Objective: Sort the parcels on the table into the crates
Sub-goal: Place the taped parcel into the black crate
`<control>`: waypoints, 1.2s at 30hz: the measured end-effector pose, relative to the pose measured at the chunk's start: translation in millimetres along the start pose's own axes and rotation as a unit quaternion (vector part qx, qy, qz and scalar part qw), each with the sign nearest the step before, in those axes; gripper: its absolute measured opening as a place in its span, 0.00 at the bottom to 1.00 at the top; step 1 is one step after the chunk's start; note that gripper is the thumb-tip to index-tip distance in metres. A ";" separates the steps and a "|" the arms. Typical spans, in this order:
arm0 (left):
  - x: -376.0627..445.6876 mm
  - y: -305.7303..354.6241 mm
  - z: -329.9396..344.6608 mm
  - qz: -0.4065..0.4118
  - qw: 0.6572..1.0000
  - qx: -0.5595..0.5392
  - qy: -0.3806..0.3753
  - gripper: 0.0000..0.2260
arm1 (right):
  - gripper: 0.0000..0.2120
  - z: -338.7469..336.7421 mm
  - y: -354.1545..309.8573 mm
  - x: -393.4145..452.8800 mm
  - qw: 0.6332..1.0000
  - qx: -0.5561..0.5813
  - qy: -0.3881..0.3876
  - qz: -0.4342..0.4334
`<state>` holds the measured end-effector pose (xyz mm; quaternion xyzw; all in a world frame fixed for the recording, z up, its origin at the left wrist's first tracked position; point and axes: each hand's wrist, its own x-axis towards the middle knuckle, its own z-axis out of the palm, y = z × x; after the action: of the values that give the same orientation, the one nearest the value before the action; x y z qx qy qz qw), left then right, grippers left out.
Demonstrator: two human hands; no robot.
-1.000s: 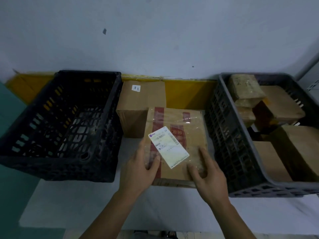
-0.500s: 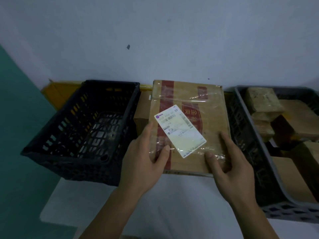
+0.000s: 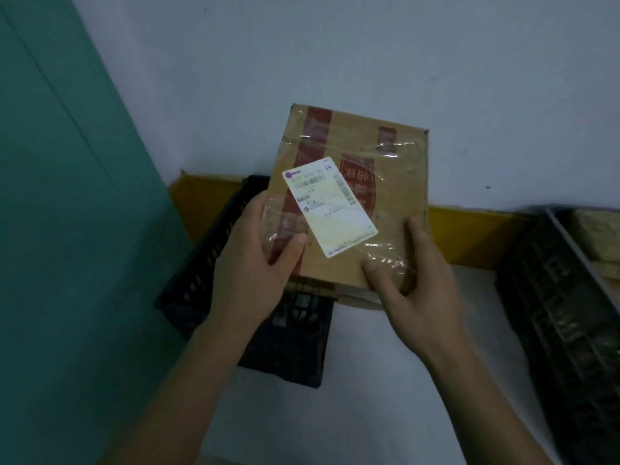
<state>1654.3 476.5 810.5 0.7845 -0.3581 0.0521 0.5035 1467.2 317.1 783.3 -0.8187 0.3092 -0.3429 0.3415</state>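
I hold a brown cardboard parcel [image 3: 385,182] with red tape and a white shipping label up in front of me, lifted off the table. My left hand [image 3: 255,263] grips its left near corner, thumb on the top face. My right hand [image 3: 416,280] grips the near right corner, thumb pressed on the clear tape. A black plastic crate [image 3: 285,347] stands below and to the left, mostly hidden by the parcel and my left hand. A second dark crate [image 3: 563,313] stands at the right edge, with brown parcels [image 3: 593,236] inside.
The white table [image 3: 385,380] runs between the two crates. A yellow strip [image 3: 469,236] lines the back edge under the pale wall. A green wall [image 3: 67,229] fills the left side. Another cardboard piece [image 3: 359,298] peeks out under the held parcel.
Both hands have raised the parcel from the table and carried it up and left, over the left crate. The view has swung left, so the right crate has slid to the edge.
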 end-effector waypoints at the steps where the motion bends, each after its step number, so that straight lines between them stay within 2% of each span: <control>1: 9.0 -9.8 -11.4 0.000 1.000 0.005 -0.001 0.31 | 0.48 13.4 -9.9 4.7 1.000 0.008 -0.013 -0.003; 8: 67.1 -75.0 -58.5 -0.031 0.994 0.082 -0.067 0.44 | 0.60 88.7 -46.9 45.0 0.994 -0.013 -0.111 -0.016; 11: 95.0 -97.1 -61.8 -0.037 0.986 0.106 -0.120 0.47 | 0.61 114.9 -44.9 67.3 0.990 -0.028 -0.137 -0.006; 15: 114.5 -125.2 -50.8 -0.063 0.963 0.183 -0.187 0.56 | 0.60 146.0 -30.9 86.7 0.978 -0.038 -0.201 0.029; 19: 121.9 -153.2 -39.6 -0.086 0.943 0.205 -0.249 0.63 | 0.60 174.5 -11.4 95.3 0.965 -0.033 -0.250 0.072; 25: 119.6 -199.9 -12.4 -0.115 0.919 0.213 -0.312 0.61 | 0.61 205.5 8.8 99.4 0.948 -0.051 -0.287 0.130; 28: 120.7 -220.7 0.2 -0.133 0.903 0.224 -0.341 0.61 | 0.58 222.3 13.3 103.8 0.938 -0.078 -0.298 0.161; 36: 119.1 -258.5 35.0 -0.109 0.876 0.278 -0.378 0.59 | 0.59 259.5 30.5 109.9 0.892 -0.143 -0.343 0.258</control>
<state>1891.2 447.9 651.5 0.8860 -0.4046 -0.2063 0.0937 1722.4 308.3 660.3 -0.8168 0.4184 0.1076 0.3824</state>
